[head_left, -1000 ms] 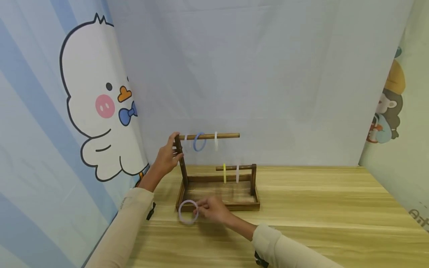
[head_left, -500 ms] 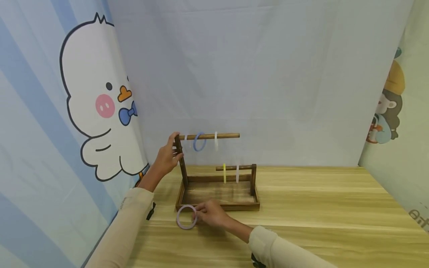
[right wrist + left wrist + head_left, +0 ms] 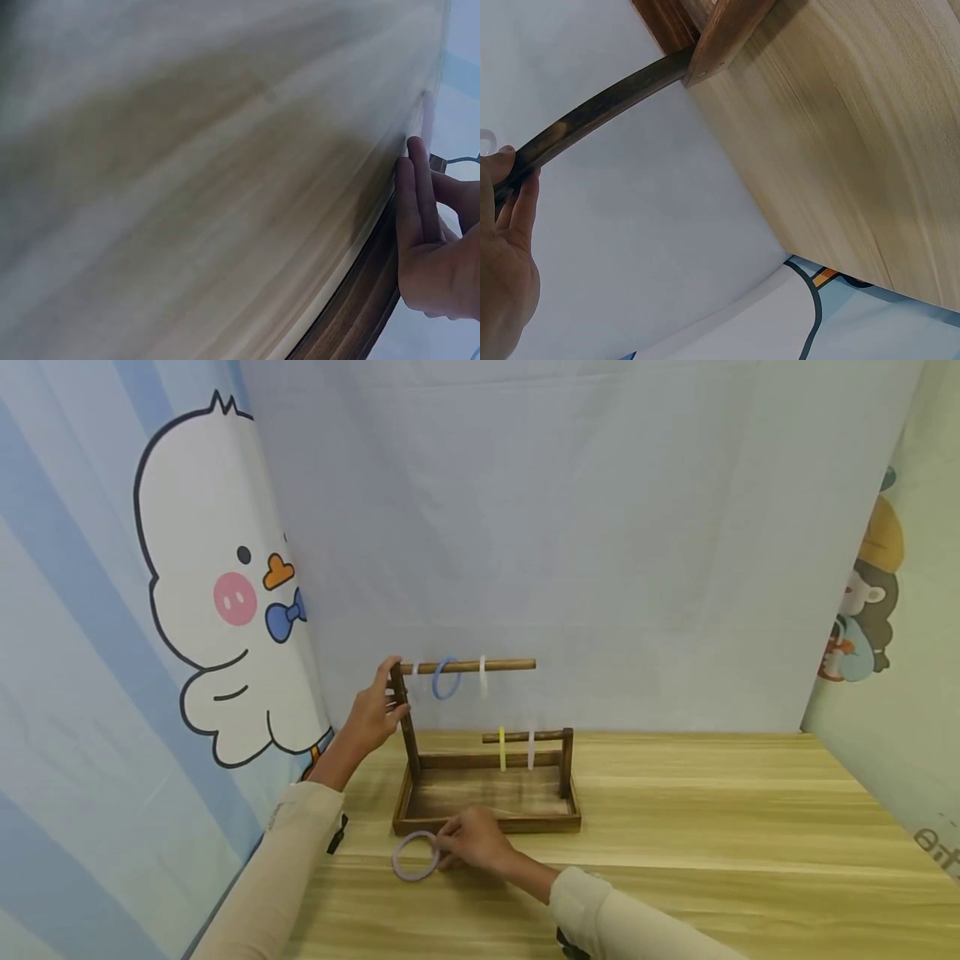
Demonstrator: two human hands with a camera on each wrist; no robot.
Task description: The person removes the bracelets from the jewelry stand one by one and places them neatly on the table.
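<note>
My right hand [image 3: 476, 839] pinches a pale purple bangle [image 3: 415, 879] by its right edge, low over the table before the wooden stand's tray [image 3: 540, 824]. In the right wrist view, the bangle [image 3: 427, 116] shows faintly past the fingertips. My left hand [image 3: 370, 714] grips the top of the stand's tall left post [image 3: 408, 743], with the thumb on its near side. From the upper bar [image 3: 517, 664] hang a pale bangle [image 3: 416, 668], a blue bangle [image 3: 436, 683] and a white bangle [image 3: 483, 677]. A yellow bangle [image 3: 502, 749] and a pale lilac bangle [image 3: 532, 750] hang on the lower bar.
The stand's short right post [image 3: 567, 764] carries the lower bar. Wood-grain table [image 3: 712, 827] stretches to the right and in front. A grey cloth [image 3: 600, 543] closes off the back, and a printed curtain [image 3: 97, 693] runs close along the left arm.
The right hand has lowered the purple bangle toward the table and slightly left, tipping it flatter. My left hand stays on the post; the hanging bangles have not moved.
</note>
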